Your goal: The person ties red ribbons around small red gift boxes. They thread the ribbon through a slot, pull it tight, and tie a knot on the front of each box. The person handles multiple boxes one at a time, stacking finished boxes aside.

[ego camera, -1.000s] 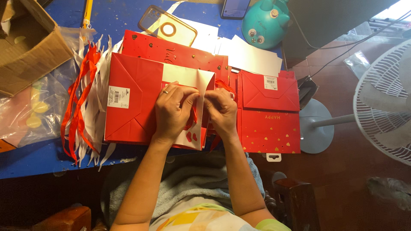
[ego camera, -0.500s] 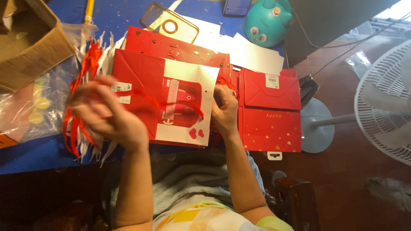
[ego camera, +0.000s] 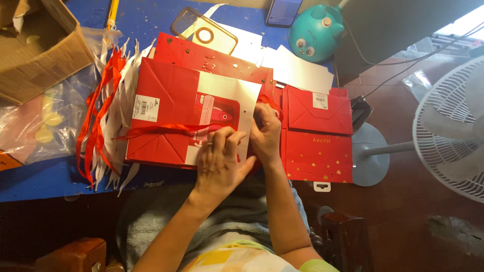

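Back from the ribbon pile, my left hand [ego camera: 219, 156] now presses flat on the red paper bag [ego camera: 166, 121] lying on the blue worktop [ego camera: 146, 20], fingers spread, clamping nothing. My right hand [ego camera: 264, 133] pinches the bag's edge, fingers together. Red ribbon [ego camera: 161, 130] crosses it. Light, stiff, creasable paper; best held by its edges.

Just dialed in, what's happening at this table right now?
A person is working on a flattened red paper gift bag lying on a blue table. The left hand presses on the bag's white edge and a red ribbon; the right hand pinches at that edge. More ribbons lie left, another red bag right.
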### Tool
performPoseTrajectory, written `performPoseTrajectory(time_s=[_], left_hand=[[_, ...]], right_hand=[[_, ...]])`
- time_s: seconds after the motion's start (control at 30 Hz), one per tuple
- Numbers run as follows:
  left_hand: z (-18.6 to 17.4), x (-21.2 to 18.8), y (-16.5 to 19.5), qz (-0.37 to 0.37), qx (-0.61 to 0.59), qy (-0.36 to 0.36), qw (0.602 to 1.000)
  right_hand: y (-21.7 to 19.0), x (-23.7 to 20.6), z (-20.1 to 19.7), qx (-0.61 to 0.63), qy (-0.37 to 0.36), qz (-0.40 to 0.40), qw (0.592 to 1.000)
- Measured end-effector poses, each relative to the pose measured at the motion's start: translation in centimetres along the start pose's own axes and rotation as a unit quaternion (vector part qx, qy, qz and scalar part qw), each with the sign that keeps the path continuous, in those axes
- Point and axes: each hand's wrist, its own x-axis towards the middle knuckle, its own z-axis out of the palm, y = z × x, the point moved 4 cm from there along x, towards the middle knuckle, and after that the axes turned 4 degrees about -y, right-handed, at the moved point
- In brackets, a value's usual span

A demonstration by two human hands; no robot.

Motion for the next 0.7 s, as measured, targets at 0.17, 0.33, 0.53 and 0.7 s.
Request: performPoseTrajectory(time_s=[0.17, 0.33, 0.53, 0.7], left_hand=[[-0.2, 0.3, -0.5, -0.014, 0.012, -0.005, 1.000], [-0.5, 1.3, -2.5, -0.065, -0.107, 0.062, 0.990], [0.2, 3.9, -4.1, -0.035, -0.143, 0.091, 0.985], [0.6, 4.1, -5.2, -0.094, -0.233, 0.039, 0.967]], right_hand=[[-0.9, 0.0, -0.4, -0.011, 0.004, -0.022, 1.000], [-3.2, -0.7, -0.6, 0.056, -0.005, 0.009, 0.998], [-4.5, 0.1, -0.4, 0.008, -0.103, 0.050, 0.993], [-3.6, 1.3, -0.3, 0.013, -0.132, 0.078, 0.988]])
